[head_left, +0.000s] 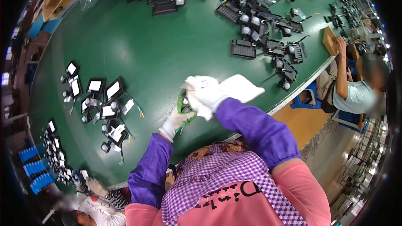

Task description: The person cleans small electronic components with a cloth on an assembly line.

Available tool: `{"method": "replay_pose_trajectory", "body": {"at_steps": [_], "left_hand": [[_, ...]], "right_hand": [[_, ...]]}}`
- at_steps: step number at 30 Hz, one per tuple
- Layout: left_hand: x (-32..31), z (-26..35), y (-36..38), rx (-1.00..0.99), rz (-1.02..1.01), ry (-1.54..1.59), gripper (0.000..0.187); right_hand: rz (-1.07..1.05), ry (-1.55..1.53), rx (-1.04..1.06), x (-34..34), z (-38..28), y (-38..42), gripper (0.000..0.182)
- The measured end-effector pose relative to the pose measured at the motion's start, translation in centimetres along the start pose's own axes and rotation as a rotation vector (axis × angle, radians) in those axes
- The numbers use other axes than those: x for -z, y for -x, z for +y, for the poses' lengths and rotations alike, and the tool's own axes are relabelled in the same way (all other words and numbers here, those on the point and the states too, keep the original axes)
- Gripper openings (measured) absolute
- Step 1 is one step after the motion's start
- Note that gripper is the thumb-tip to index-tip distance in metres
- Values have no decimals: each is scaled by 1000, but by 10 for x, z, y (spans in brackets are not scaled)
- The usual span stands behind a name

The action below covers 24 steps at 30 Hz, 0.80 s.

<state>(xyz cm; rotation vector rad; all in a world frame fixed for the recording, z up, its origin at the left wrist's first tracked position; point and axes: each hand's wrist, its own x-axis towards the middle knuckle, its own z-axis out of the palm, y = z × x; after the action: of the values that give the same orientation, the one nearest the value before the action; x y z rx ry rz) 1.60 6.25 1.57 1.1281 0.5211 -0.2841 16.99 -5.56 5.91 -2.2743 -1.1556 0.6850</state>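
Note:
My left hand, in a white glove with green fingers, curls around a small sensor floodlight that is mostly hidden by the hands and cloth. A thin wire hangs below that hand. My right hand, in a white glove, is closed on a white cloth and presses it against the floodlight. Part of the cloth hangs below the right hand, and white cloth also lies on the table just right of it. To the left are several black floodlights with white panels, round sensors and loose wires.
A green table spreads before me. Many black floodlights are heaped at the back and right. More lights lie at far left, near another person's gloved hand. A seated person at right touches a wooden box.

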Motion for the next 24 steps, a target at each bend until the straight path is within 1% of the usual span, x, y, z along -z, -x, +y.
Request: {"method": "replay_pose_trajectory", "body": {"at_steps": [1, 2, 3, 5, 6, 7, 8, 9, 10, 11, 12, 13, 15, 16, 17, 19, 20, 21, 23, 24], "left_hand": [[-1, -2, 0, -4, 22, 42, 75], [5, -8, -1, 29, -10, 56, 75], [12, -12, -1, 65, -38, 66, 75], [4, 22, 20, 69, 65, 11, 76], [1, 33, 29, 73, 116, -11, 76], [15, 36, 34, -57, 69, 80, 83], [45, 40, 48, 92, 110, 42, 89], [55, 57, 67, 161, 257, -11, 87], [83, 64, 75, 254, 328, -207, 87], [118, 50, 82, 30, 377, -668, 87], [140, 49, 84, 115, 626, -1213, 89], [89, 82, 81, -41, 944, -1622, 86], [16, 144, 55, -279, 834, -1360, 79], [-4, 144, 26, -524, 747, -1372, 74], [-22, 141, -6, -766, 651, -1370, 69], [-68, 150, -72, -633, 309, -1131, 65], [-88, 150, -107, -646, 276, -1155, 64], [-105, 149, -142, -659, 243, -1179, 63], [-137, 149, -200, -681, 240, -1291, 55], [-153, 154, -220, -645, 179, -1342, 51]], "right_hand": [[-5, 37, 36, 0, -11, -7, 20], [-8, 75, 72, 0, -23, -13, 20], [14, 44, 78, -8, -28, -13, 24], [-85, 41, 154, -23, -17, -12, 24], [-165, -40, 56, -5, -23, -1, 27], [59, -15, 149, -45, 11, 6, 25], [70, -93, 5, -25, 11, 26, 24], [41, -263, -188, -2, 8, 44, 24], [44, -428, -386, 23, 6, 62, 24], [65, -534, -541, 25, 19, 73, 26], [105, -642, -697, 27, 31, 85, 28], [208, -592, -756, 15, 56, 93, 30], [373, -279, -655, 9, 86, 108, 30], [399, -319, -693, 11, 88, 113, 31], [404, -299, -688, 10, 91, 119, 32], [408, -259, -674, 0, 102, 127, 33], [368, -187, -654, -8, 111, 131, 32], [381, -145, -592, -4, 107, 134, 30], [429, -4, -500, -8, 107, 137, 28], [449, 64, -454, -10, 107, 138, 28]]}}
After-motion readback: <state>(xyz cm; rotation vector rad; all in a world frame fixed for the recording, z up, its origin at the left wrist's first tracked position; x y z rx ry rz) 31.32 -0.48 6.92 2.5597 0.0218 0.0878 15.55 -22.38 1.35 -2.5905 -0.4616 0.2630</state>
